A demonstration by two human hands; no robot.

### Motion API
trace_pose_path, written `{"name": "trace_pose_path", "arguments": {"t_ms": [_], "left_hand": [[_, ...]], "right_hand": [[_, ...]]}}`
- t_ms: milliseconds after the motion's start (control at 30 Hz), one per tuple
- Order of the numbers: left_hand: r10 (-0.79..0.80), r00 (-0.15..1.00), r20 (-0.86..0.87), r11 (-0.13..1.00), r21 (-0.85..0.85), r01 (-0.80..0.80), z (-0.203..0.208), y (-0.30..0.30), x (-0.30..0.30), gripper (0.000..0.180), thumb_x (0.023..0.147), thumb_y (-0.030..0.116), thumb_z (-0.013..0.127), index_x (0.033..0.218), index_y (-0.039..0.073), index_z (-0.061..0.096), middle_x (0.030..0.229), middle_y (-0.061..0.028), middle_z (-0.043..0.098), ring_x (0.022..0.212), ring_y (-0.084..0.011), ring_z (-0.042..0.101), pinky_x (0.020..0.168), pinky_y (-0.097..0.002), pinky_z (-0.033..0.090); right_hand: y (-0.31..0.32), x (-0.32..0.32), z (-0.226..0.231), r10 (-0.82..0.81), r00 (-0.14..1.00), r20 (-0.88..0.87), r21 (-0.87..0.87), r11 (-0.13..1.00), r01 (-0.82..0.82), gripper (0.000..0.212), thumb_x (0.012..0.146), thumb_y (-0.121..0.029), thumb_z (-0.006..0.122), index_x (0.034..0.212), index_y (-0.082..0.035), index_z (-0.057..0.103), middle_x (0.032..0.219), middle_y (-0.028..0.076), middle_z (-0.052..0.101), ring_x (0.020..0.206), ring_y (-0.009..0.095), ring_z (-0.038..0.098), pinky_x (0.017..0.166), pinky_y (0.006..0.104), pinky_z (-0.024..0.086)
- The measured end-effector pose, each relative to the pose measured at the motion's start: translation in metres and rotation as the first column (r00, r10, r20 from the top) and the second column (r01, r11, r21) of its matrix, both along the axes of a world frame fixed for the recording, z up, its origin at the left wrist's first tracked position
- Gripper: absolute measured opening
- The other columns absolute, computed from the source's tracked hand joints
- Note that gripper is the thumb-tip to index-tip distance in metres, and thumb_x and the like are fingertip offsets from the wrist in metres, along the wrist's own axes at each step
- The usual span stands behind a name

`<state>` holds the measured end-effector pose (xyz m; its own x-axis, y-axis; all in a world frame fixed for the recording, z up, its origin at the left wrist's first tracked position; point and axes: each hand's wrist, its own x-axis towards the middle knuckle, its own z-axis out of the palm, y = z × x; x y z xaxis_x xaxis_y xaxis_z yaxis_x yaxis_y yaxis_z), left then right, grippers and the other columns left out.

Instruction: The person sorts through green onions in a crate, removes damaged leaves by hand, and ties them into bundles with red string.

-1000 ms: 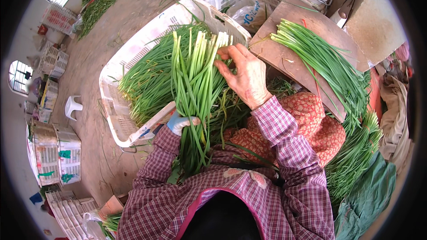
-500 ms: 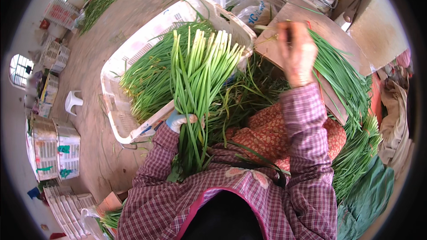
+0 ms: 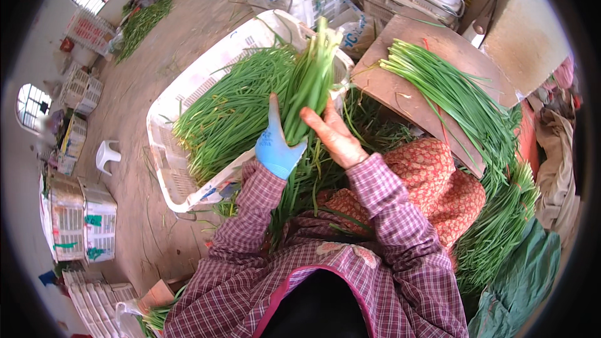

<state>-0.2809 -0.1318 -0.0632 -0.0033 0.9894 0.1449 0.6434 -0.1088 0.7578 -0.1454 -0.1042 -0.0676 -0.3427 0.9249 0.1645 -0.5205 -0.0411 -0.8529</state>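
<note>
— Now back at the bundle of green stalks point(image 3: 307, 87), that right hand point(image 3: 332, 134); half a second ago away on the brown board point(image 3: 407, 97), over the loose stalks point(image 3: 451, 97) there

— And closed around the bundle?

— Pressed against its right side, fingers bent round it, bare. Gripped from the left by the left hand point(image 3: 275, 144) in a blue glove, fingers wrapped shut

— Bundle itself where?

— Upright, just right of the white crate point(image 3: 181, 181), pale cut ends up. Tighter than a second ago, stalks gathered close instead of fanned; seemingly evened into one bunch

Crate point(image 3: 172, 150) lies left of the board point(image 3: 407, 97); chive bundle point(image 3: 307, 87) stands between them
</note>
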Motion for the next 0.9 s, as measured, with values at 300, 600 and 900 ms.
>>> {"name": "trace_pose_path", "arguments": {"t_ms": [300, 600, 900], "left_hand": [[-0.373, 0.845, 0.382, 0.928, 0.149, 0.342, -0.007, -0.01, -0.01, 0.12, 0.055, 0.035, 0.085, 0.139, -0.008, 0.011, 0.14, -0.0261, 0.028, 0.127, -0.0335, 0.036, 0.105, -0.0404, 0.031], [-0.22, 0.143, 0.965, 0.506, -0.012, 0.862, -0.058, -0.012, -0.02, 0.063, 0.074, 0.03, 0.074, 0.122, -0.001, 0.047, 0.109, -0.015, 0.059, 0.092, -0.0288, 0.062, 0.073, -0.0402, 0.054], [-0.171, 0.409, 0.896, 0.681, -0.192, 0.706, -0.031, -0.021, -0.039, 0.024, 0.079, 0.015, 0.065, 0.092, -0.005, 0.059, 0.07, -0.0137, 0.061, 0.057, -0.0231, 0.059, 0.057, -0.0393, 0.053]], "right_hand": [[-0.002, 0.016, -0.013, -0.177, 0.957, -0.231, -0.349, 0.933, 0.088, 0.045, 0.084, -0.025, 0.065, 0.12, -0.005, 0.046, 0.107, 0.007, 0.058, 0.092, 0.017, 0.06, 0.078, 0.033, 0.053], [-0.01, 0.005, -0.014, -0.108, 0.992, 0.062, 0.051, 0.993, 0.105, 0.059, 0.089, -0.046, 0.052, 0.125, 0.0, 0.045, 0.107, 0.007, 0.059, 0.096, 0.016, 0.056, 0.083, 0.031, 0.047], [0.007, 0.049, 0.008, -0.48, 0.859, 0.177, 0.19, 0.873, 0.449, 0.056, 0.085, -0.026, 0.063, 0.127, 0.002, 0.041, 0.114, 0.016, 0.055, 0.105, 0.022, 0.053, 0.092, 0.0339, 0.042]]}}
